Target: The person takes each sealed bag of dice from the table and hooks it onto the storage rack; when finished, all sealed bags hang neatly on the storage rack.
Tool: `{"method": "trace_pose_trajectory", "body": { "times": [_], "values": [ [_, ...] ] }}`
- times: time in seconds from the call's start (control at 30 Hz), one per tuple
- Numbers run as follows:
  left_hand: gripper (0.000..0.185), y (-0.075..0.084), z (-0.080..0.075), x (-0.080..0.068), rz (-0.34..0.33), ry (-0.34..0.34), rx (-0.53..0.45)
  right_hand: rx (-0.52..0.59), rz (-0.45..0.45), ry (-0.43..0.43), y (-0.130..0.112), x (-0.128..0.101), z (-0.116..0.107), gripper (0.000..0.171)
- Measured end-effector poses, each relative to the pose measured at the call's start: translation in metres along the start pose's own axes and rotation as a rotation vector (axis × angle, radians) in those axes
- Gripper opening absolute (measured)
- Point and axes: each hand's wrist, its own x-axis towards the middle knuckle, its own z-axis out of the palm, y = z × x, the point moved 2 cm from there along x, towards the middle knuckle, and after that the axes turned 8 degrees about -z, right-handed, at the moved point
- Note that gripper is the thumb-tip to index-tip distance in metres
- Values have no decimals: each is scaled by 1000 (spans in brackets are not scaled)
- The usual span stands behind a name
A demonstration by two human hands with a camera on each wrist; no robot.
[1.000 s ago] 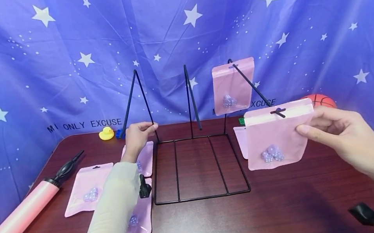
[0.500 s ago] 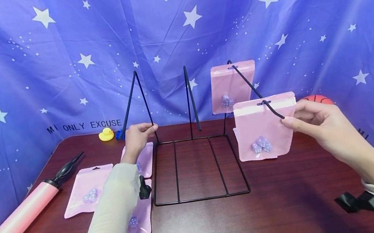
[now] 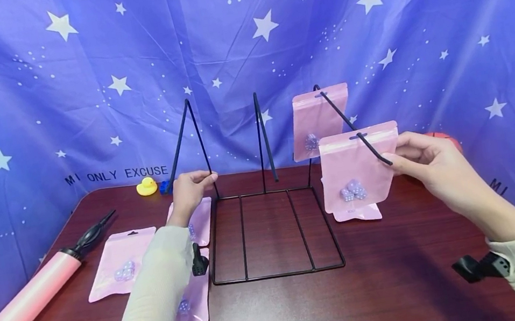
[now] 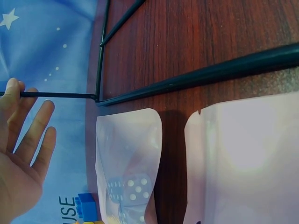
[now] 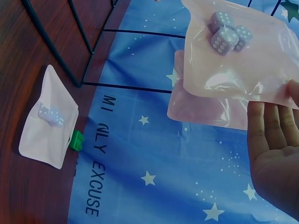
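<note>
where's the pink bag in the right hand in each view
head: bag right of centre, threaded on the rack's right arm, pinched by the right hand.
left wrist: not in it.
right wrist: top right, dice showing, above the palm.
shared landmark: black wire rack, in all three.

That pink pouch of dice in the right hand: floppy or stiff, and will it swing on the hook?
The pink pouch looks thin and probably floppy: its film wrinkles in the right wrist view. The dice sit at the bottom, so it likely hangs bottom-heavy and may swing on the hook. The right hand pinches its edge.
</note>
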Motion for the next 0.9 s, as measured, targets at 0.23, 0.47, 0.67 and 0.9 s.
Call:
{"method": "trace_pose_trajectory", "body": {
  "times": [0.23, 0.47, 0.67, 0.9],
  "values": [
    [33, 0, 1, 1, 2, 1, 0, 3, 34, 33, 2, 6, 4, 18],
    [33, -1, 1, 0, 10, 17, 17, -15, 48, 63, 7, 14, 7, 16],
    [34, -1, 1, 1, 8, 17, 16, -109, 40, 91, 9, 20, 10, 13],
    [33, -1, 1, 0, 23, 16, 12, -105, 7, 130, 13, 29, 12, 13]
  ]
}}
